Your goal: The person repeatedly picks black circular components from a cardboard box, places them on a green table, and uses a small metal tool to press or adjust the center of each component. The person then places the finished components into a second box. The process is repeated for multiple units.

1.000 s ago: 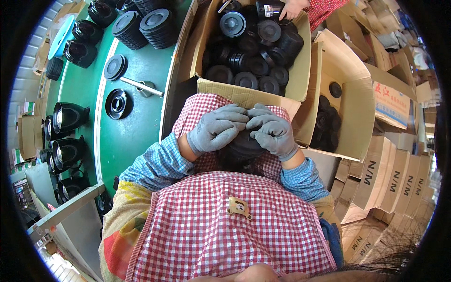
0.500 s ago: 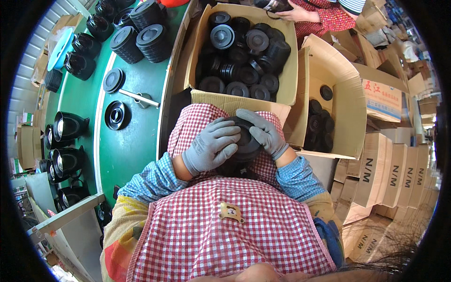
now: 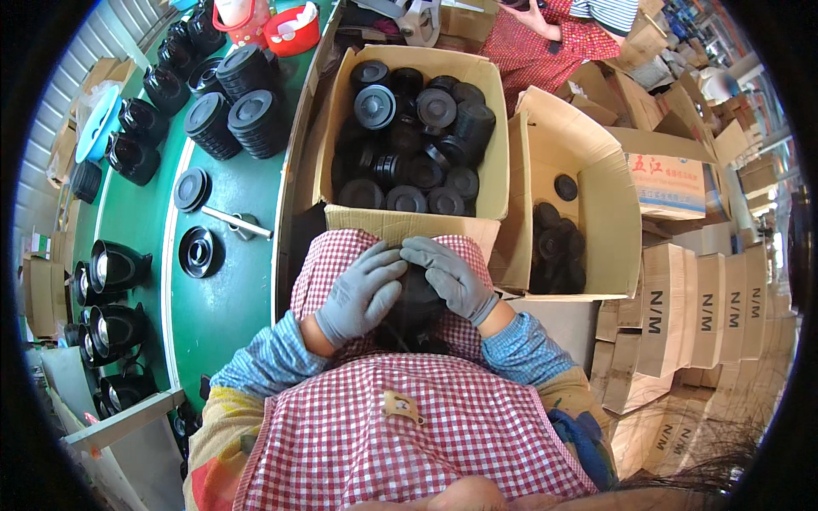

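A black, round, lid-like part [image 3: 419,294] rests in my lap between my two grey-gloved hands, dark and partly hidden by the fingers. My left hand [image 3: 362,294] curls round its left side, fingers pointing inward at its far edge. On the other side my right hand [image 3: 450,277] holds the far right edge, its fingertips almost meeting the left ones. Below the hands more black shows, but its shape is too dark to make out. Straight ahead stands a cardboard box [image 3: 413,224] heaped with black round lids [image 3: 436,108].
A second box [image 3: 596,213] with several black discs [image 3: 558,247] stands to the right. On the green bench [image 3: 243,298] at left are stacked lids [image 3: 256,123], a black ring part [image 3: 201,251], a metal rod [image 3: 239,221] and glossy black housings [image 3: 119,266]. A co-worker's hand [image 3: 537,19] shows beyond.
My hands have closed in over the far edge of the black part, covering its ringed top more. The whole view has shifted, so bench and boxes sit lower, with red containers showing at top left.
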The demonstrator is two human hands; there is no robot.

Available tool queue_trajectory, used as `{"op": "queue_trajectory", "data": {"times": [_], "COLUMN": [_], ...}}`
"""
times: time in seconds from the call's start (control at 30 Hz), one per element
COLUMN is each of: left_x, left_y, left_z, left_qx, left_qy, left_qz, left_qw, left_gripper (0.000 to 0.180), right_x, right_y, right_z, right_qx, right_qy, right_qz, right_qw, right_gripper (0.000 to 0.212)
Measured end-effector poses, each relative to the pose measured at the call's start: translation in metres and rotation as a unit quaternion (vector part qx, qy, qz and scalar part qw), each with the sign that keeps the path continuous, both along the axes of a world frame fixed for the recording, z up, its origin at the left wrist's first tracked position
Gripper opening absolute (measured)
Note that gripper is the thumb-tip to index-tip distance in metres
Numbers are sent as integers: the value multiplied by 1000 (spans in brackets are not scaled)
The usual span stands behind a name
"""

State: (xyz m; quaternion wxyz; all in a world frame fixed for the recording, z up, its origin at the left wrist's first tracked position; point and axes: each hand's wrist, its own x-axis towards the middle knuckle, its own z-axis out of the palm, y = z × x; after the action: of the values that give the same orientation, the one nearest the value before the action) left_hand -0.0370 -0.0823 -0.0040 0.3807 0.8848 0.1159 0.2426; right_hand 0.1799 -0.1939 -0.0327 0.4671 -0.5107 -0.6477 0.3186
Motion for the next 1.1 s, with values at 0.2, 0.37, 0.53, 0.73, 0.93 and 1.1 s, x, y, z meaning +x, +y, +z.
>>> {"op": "queue_trajectory", "data": {"times": [0.2, 0.37, 0.53, 0.73, 0.93, 1.1], "left_x": [-2, 6, 19, 101, 60, 132], "left_y": [24, 59, 75, 85, 77, 81], "left_z": [-23, -44, -36, -14, -41, -5], "left_qx": [-59, -162, -112, -64, -247, -11], "left_qy": [-10, -36, 69, 341, 126, 366], "left_qz": [-63, -168, -160, -43, -191, -130], "left_qw": [996, 972, 978, 937, 942, 921], "left_gripper": [36, 31, 33, 36, 41, 23], "right_x": [-23, -34, 19, -65, 44, -59], "right_y": [-7, -14, 11, 21, 40, 52], "right_z": [4, 26, 26, 59, 53, 55], "right_qx": [-28, -33, 73, 37, 20, 126], "right_qy": [-62, -250, -302, -369, -362, -297], "right_qz": [-85, -88, -29, 157, 147, 187], "right_qw": [994, 964, 950, 915, 920, 928], "right_gripper": [43, 70, 89, 93, 102, 78]}}
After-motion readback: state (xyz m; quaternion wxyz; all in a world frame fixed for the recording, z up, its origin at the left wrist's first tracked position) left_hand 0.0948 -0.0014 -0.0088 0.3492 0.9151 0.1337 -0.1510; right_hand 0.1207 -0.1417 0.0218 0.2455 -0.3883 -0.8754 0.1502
